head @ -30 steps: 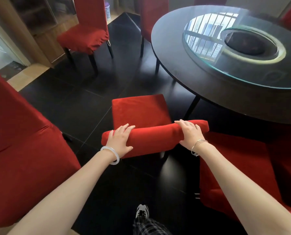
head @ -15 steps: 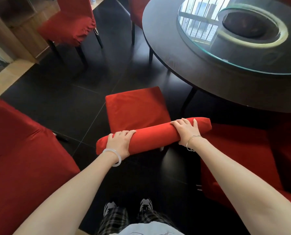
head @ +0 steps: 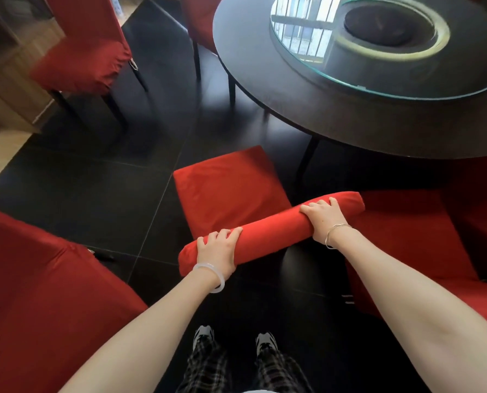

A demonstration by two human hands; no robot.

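A red-covered chair (head: 228, 191) stands in front of me, its seat facing the round table. I see the top edge of its backrest (head: 273, 231) as a padded red bar running from lower left to upper right. My left hand (head: 218, 251) grips the left end of that bar, fingers curled over the top. My right hand (head: 325, 218) grips the bar near its right end in the same way. Both wrists wear bracelets.
A dark round table (head: 265, 80) with a glass turntable (head: 307, 63) fills the upper right. Red chairs stand close at my left (head: 38, 293) and right (head: 412, 245), another at far left (head: 83, 63). Black tiled floor (head: 109, 194) lies between them; my shoes (head: 205, 334) are below.
The chair's backrest has swung: its left end came toward me and its right end stayed back. Both hands kept their grip. My view tipped down, showing both feet.
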